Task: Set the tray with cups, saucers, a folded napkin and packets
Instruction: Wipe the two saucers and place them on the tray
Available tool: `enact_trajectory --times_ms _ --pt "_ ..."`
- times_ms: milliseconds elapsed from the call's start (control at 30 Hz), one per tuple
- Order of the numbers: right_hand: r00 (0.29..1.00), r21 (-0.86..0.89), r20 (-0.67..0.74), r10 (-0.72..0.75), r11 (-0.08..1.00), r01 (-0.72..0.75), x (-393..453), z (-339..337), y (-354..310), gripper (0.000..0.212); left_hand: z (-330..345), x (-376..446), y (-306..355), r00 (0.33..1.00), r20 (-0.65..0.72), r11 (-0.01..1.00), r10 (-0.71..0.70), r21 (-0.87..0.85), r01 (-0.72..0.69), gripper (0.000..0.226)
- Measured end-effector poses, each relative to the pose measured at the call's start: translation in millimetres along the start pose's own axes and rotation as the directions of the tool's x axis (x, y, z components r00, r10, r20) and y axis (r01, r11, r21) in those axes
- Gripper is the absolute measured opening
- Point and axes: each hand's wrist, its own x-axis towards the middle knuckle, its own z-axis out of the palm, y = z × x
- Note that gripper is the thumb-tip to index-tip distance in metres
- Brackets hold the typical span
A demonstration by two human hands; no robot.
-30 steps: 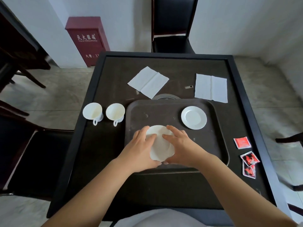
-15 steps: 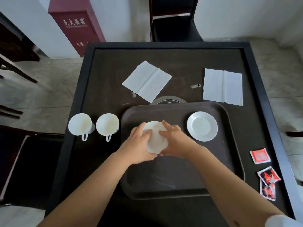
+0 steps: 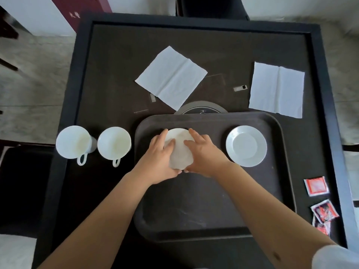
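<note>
A dark brown tray [image 3: 194,216] lies on the black table. My left hand [image 3: 157,160] and my right hand [image 3: 204,154] both grip a white saucer [image 3: 179,146] over the tray's far-left part; whether it touches the tray I cannot tell. A second white saucer [image 3: 246,146] rests on the tray's far-right part. Two white cups [image 3: 73,141] [image 3: 114,143] stand left of the tray, handles toward me. Two unfolded white napkins [image 3: 172,76] [image 3: 276,89] lie beyond the tray. Red packets [image 3: 316,186] [image 3: 324,211] lie to the tray's right.
The table [image 3: 116,45] has a raised black rim. A round metal disc [image 3: 201,109] peeks out behind the tray. A dark chair [image 3: 211,5] stands at the far side, a red cabinet [image 3: 83,6] at the far left.
Both hands have carried the saucer away from me, from the tray's near middle to its far-left part. The head camera has moved closer and looks more steeply down.
</note>
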Motion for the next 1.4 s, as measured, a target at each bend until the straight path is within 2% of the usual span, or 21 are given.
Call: enact_trajectory --times_ms 67,133,233,600,767,867,967,1100,1267,1400 --pt "0.997 0.004 -0.074 -0.015 1.000 0.015 -1 10 0 0.078 6 -3 -1 0.999 -0.033 1.000 0.024 0.010 -0.024 0.096" --pt "0.992 0.082 -0.125 -0.014 0.996 0.024 -4 18 3 0.080 13 -6 -4 0.999 -0.035 0.999 0.033 0.007 -0.033 0.096" --pt "0.990 0.166 -0.142 -0.021 0.985 0.044 -8 25 10 0.084 18 -7 -9 0.999 -0.029 0.999 0.042 0.001 -0.042 0.096" --pt "0.986 0.148 -0.159 -0.042 0.987 0.066 -10 28 16 0.088 15 -9 -7 0.998 -0.062 0.996 -0.024 -0.087 0.018 0.103" --pt "0.999 0.099 -0.052 -0.005 0.995 0.011 -10 18 10 0.090 8 -12 3 0.999 0.003 0.999 -0.042 0.032 0.042 0.105" --pt "0.998 0.030 0.043 0.042 0.999 -0.044 -19 8 0 0.102 3 -25 16 0.998 0.028 0.985 -0.055 0.165 0.049 0.106" --pt "0.997 -0.064 0.034 0.069 0.996 -0.067 -44 0 -10 0.109 -6 -48 30 0.999 -0.006 0.973 -0.032 0.228 0.032 0.096" --pt "0.995 -0.102 -0.013 0.102 0.989 -0.103 -95 -4 -18 0.099 -17 -89 51 0.997 -0.065 0.969 -0.032 0.244 0.047 0.086" --pt "0.984 -0.060 -0.065 0.168 0.983 -0.172 -162 3 -24 0.081 -28 -143 77 0.996 -0.094 0.986 -0.003 0.168 0.019 0.068" --pt "0.976 -0.027 -0.153 0.156 0.986 -0.162 -206 2 -31 0.066 -34 -181 97 0.995 -0.101 0.993 0.022 0.119 -0.010 0.066"
